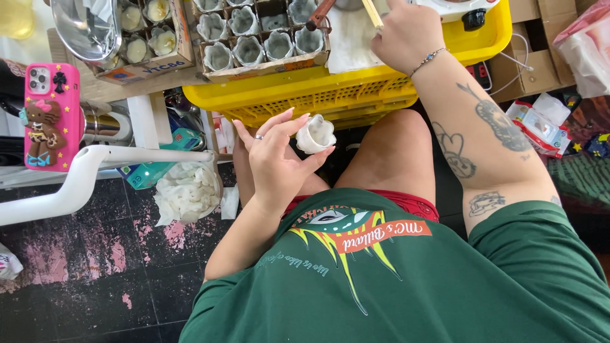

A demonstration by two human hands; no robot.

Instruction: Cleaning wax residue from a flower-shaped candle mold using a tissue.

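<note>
Green shirt and bare knees fill the foreground; above them the left hand [276, 162] cups a small white fluted mould [315, 134] upright by fingertips, while the right hand [406, 35] closes around chopsticks [372, 13] over the yellow crate [318, 95].
</note>
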